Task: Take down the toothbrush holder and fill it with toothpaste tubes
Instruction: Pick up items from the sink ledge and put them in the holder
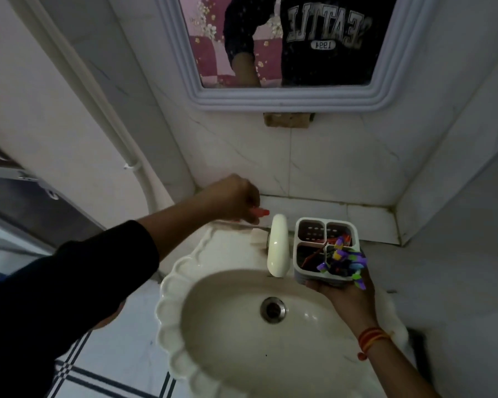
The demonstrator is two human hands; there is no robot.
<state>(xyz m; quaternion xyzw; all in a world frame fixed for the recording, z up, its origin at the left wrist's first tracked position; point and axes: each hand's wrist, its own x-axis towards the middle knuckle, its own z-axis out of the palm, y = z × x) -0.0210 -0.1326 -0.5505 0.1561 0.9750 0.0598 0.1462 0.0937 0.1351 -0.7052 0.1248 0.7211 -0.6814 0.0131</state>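
A white toothbrush holder [311,225] with several compartments rests on my right hand [345,294], held above the right side of the sink. Toothbrushes with purple, green and orange parts [342,259] stick out of its near right compartment. My left hand [236,198] reaches to the ledge behind the sink's left rear corner, fingers closed around a red-capped toothpaste tube [259,211]. Most of the tube is hidden under the hand.
A cream scalloped sink [179,285] with a metal drain [273,309] lies below. A cream tap [278,248] stands between my hands. A framed mirror [288,99] hangs on the tiled wall above. A white pipe [133,165] runs down the left wall.
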